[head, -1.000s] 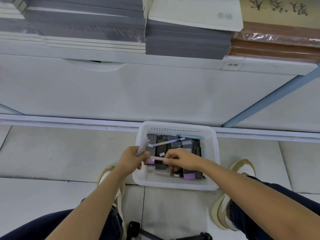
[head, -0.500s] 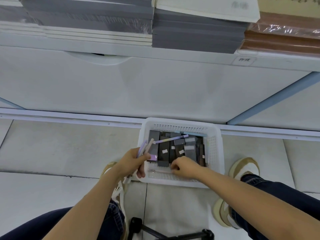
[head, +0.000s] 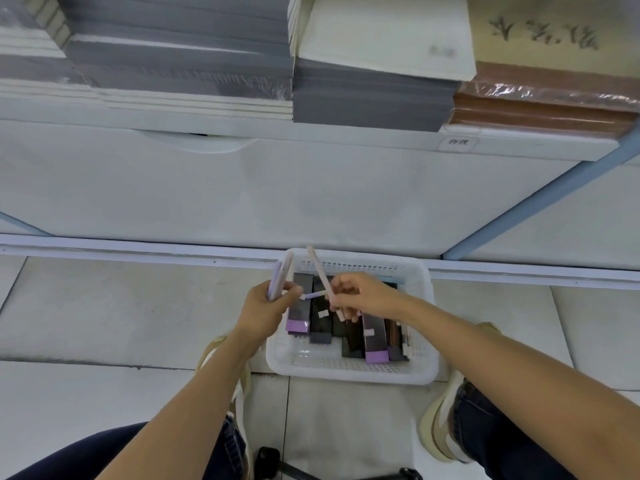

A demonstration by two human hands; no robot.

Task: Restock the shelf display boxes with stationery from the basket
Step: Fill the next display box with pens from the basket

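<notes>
Short-sleeved bare forearms, dark blue jeans, beige sneakers

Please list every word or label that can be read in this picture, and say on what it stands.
"物理", it seems: small tag on the shelf edge.
Brush characters on the tan cover: upside down, unreadable.
Grey mark on the white cover: blurred.
White stickers on the dark boxes: too small.

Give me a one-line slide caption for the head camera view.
The right hand holds a pink pen over the basket; the left hand grips a bundle of pens.
</notes>
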